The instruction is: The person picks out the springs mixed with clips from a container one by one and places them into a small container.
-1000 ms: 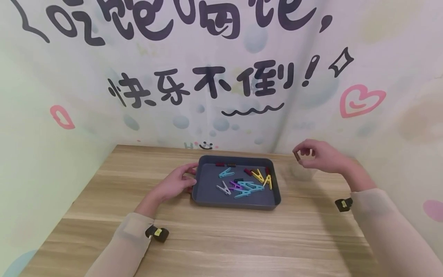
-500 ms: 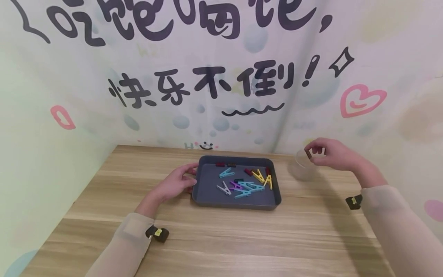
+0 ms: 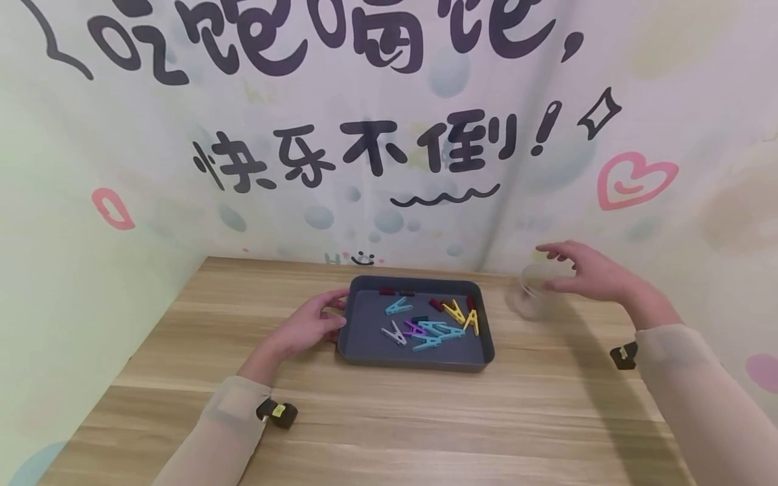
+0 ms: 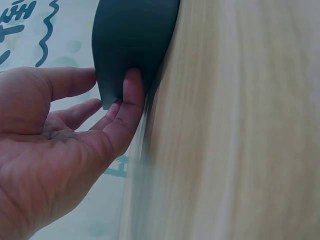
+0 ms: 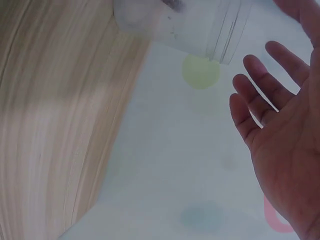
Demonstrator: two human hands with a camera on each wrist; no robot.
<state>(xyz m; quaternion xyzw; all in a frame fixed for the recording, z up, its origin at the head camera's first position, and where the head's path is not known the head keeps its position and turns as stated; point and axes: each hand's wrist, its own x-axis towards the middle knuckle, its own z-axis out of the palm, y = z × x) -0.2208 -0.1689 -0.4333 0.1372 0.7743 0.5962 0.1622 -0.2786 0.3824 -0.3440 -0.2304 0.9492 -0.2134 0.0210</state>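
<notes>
Now the right hand hangs spread, its spring apparently dropped into the jar; the relaxed left hand touches the tray.

In the head view, some fingertips of the left grip disappear behind the wall of the tray, most of which lies past the top edge of the left wrist view; a purple clip is partly covered among blue clips, their overlaps too small to follow; the clear jar shows only faintly, and the right wrist view crops it at the top, leaving the dark piece inside blurred and unidentifiable; that same edge cuts into the thumb of the right grip, while the head view crops the upper lettering and both sleeves
</notes>
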